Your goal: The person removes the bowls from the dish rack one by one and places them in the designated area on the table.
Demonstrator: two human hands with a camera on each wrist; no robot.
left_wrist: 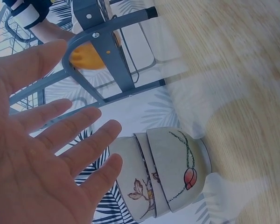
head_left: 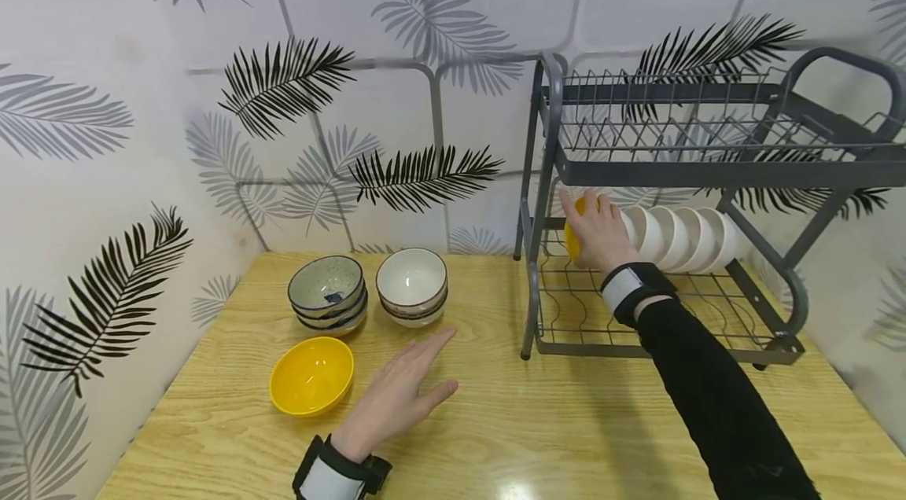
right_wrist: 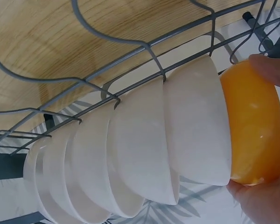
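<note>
On the lower tier of a dish rack (head_left: 736, 174), my right hand (head_left: 602, 237) grips a yellow bowl (right_wrist: 254, 123) at the left end of a row of white bowls (head_left: 672, 239). The yellow bowl stands on its side, mostly hidden by the hand in the head view. My left hand (head_left: 399, 394) is held over the table with fingers extended and holds nothing. It is nearest to a second yellow bowl (head_left: 311, 376) and a stack of white bowls (head_left: 412, 282), whose painted flowers show in the left wrist view.
A stack of grey-green bowls (head_left: 327, 288) sits behind the yellow bowl on the wooden table (head_left: 510, 406). The rack's upper tier (head_left: 679, 119) overhangs the row of bowls. A leaf-patterned wall (head_left: 396, 28) rises behind the table.
</note>
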